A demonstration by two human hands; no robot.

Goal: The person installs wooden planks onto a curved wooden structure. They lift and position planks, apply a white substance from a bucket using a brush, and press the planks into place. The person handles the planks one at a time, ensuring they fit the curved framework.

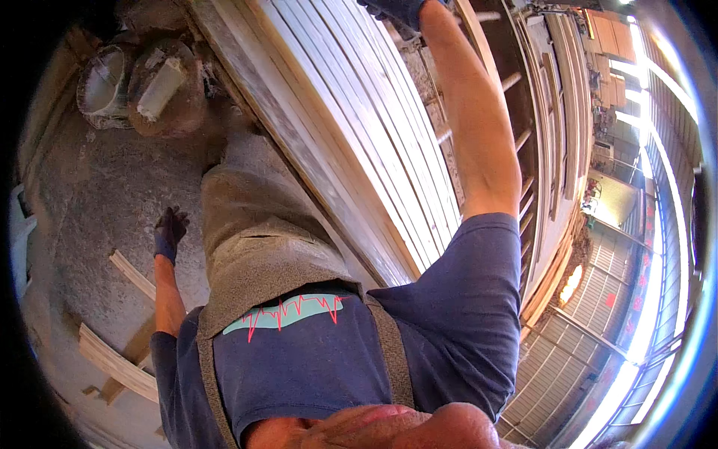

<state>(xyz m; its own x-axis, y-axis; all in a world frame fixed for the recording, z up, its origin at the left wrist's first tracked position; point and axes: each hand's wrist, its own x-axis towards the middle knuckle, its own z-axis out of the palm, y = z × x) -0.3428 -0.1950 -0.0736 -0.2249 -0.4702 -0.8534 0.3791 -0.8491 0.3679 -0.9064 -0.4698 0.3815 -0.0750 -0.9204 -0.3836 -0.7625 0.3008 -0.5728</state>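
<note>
My left hand (170, 230), in a dark glove, hangs low at my left side above the dusty floor. Its fingers are spread and hold nothing. Stretched far forward, my right hand (400, 9) wears a dark glove too and is partly cut off by the top edge of the picture. Its visible fingers reach out over the right side of a stack of long, pale wooden planks (359, 97). Whether they touch the wood I cannot tell. The planks lie side by side in front of me, close against my brown apron (269, 258).
Two round, crusted buckets (105, 86) stand on the floor (97, 179) at the far left. Loose wood strips (116, 363) lie behind my left arm. On the right, a rack with rungs (512, 81) and more long boards (572, 97) run beside the stack.
</note>
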